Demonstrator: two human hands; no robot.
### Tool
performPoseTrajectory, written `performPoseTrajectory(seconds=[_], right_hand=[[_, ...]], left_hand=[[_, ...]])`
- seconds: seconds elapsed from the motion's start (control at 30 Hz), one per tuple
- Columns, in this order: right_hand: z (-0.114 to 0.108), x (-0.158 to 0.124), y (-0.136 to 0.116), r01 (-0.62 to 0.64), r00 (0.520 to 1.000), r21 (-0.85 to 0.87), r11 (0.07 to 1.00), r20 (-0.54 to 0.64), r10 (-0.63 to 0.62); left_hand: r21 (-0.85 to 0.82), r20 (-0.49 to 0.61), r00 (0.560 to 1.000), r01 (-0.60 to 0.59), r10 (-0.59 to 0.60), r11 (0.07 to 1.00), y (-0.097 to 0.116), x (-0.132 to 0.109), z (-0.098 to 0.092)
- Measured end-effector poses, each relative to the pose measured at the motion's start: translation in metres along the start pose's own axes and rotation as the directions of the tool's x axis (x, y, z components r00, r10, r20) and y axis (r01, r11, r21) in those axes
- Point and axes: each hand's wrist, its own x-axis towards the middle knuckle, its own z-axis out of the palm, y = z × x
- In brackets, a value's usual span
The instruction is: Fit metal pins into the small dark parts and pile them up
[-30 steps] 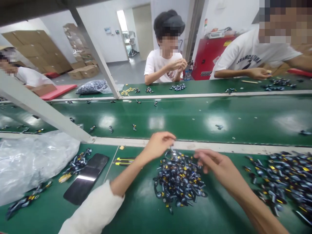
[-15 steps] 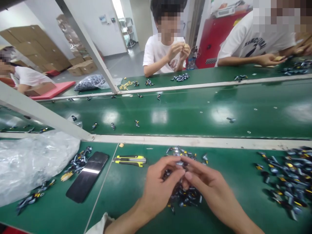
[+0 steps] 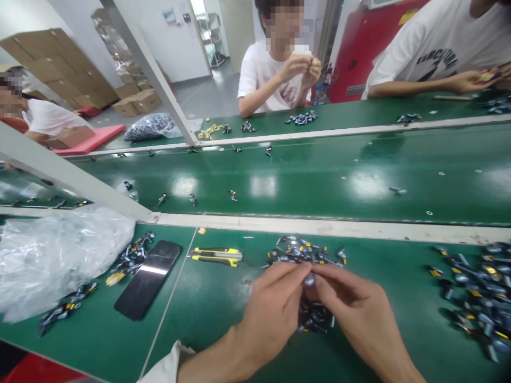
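Note:
My left hand (image 3: pixel 275 306) and my right hand (image 3: pixel 355 303) meet at the fingertips over a pile of small dark metal parts (image 3: pixel 295 247) with yellow bits. Between the fingertips is one small shiny metal part (image 3: pixel 309 280), pinched by both hands. The hands hide the middle of the pile. To the left of them lies a yellow and black utility knife (image 3: pixel 217 256). A larger heap of similar parts (image 3: pixel 479 287) spreads out at the right.
A black phone (image 3: pixel 147 281), a clear plastic bag (image 3: pixel 59 260) and more parts lie at the left. Beyond a white rail (image 3: pixel 279 221), a green conveyor belt (image 3: pixel 303 186) carries scattered parts. Across it, people in white shirts (image 3: pixel 265 74) handle small pieces. A slanted white post (image 3: pixel 147 69) rises at the left.
The view has shifted slightly, and parts on the belt appear a little further right. My hands have drawn closer around the small part, and my left fingers are more folded.

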Motion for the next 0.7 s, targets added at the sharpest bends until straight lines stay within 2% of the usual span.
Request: performPoseTrajectory(seconds=[0.07,0.13,0.33,0.37,0.43,0.5,0.57,0.63,0.7], right_hand=[[0.001,0.001,-0.002,0.043,0.998,-0.056,0.997,-0.042,-0.046],[0.001,0.001,-0.004,0.094,0.994,-0.084,0.992,-0.048,-0.098],[-0.001,-0.001,-0.005,0.281,0.945,-0.206,0.937,-0.113,-0.308],[-0.001,-0.002,-0.004,0.314,0.928,-0.247,0.917,-0.125,-0.351],[-0.001,-0.004,-0.002,0.392,0.883,-0.335,0.857,-0.124,-0.453],[0.000,-0.006,-0.001,0.472,0.830,-0.400,0.785,-0.099,-0.549],[0.001,-0.007,-0.002,0.524,0.791,-0.432,0.734,-0.074,-0.607],[0.002,-0.008,-0.002,0.537,0.776,-0.452,0.712,-0.066,-0.627],[0.003,-0.009,-0.003,0.532,0.774,-0.468,0.705,-0.069,-0.630]], left_hand=[[0.001,0.046,0.999,0.018,-0.018,1.000,0.001,0.001,-0.001],[-0.007,0.014,0.999,0.030,-0.030,1.000,0.002,0.004,-0.002],[-0.001,-0.075,0.987,-0.140,0.139,0.990,0.003,0.004,-0.003],[-0.012,-0.090,0.990,-0.112,0.111,0.994,0.004,0.003,-0.003],[-0.106,-0.097,0.994,0.030,-0.040,0.994,0.006,0.003,-0.003],[-0.248,-0.053,0.972,0.208,-0.227,0.946,0.009,0.004,-0.002],[-0.335,0.002,0.939,0.324,-0.343,0.885,0.012,0.006,0.000],[-0.369,-0.008,0.923,0.355,-0.386,0.859,0.014,0.007,0.002],[-0.388,-0.070,0.919,0.334,-0.389,0.859,0.014,0.007,0.003]])
